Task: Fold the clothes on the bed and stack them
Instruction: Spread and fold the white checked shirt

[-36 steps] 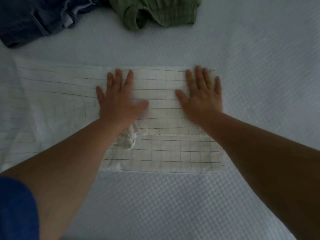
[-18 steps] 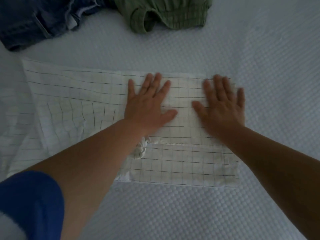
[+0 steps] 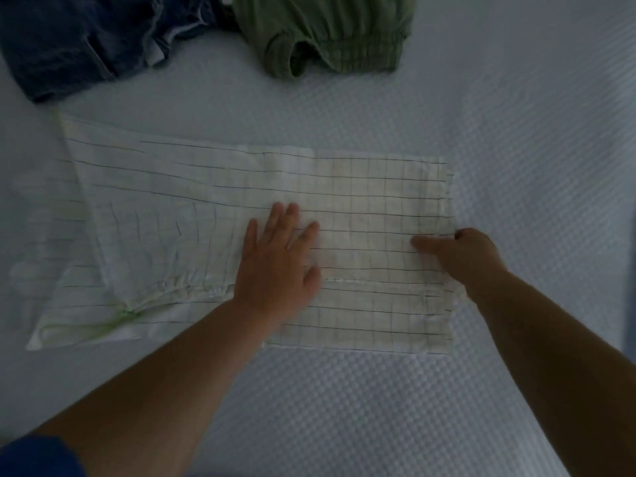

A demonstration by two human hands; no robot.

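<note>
A white garment (image 3: 371, 201) with a thin dark grid lies partly folded across the middle of the bed. Its gathered waistband runs along the lower left. My left hand (image 3: 278, 266) presses flat on the garment's middle with the fingers spread. At the garment's right edge my right hand (image 3: 461, 253) pinches the cloth, thumb on top and fingers curled under the edge.
Blue jeans (image 3: 75, 39) lie crumpled at the top left. A green garment (image 3: 327, 32) with an elastic band lies bunched at the top middle. The white textured bedspread (image 3: 516, 115) spreads around all of them.
My right hand has slid from lying flat on the cloth to the garment's right edge and taken hold of it. My left hand has stayed flat, now nearer the middle.
</note>
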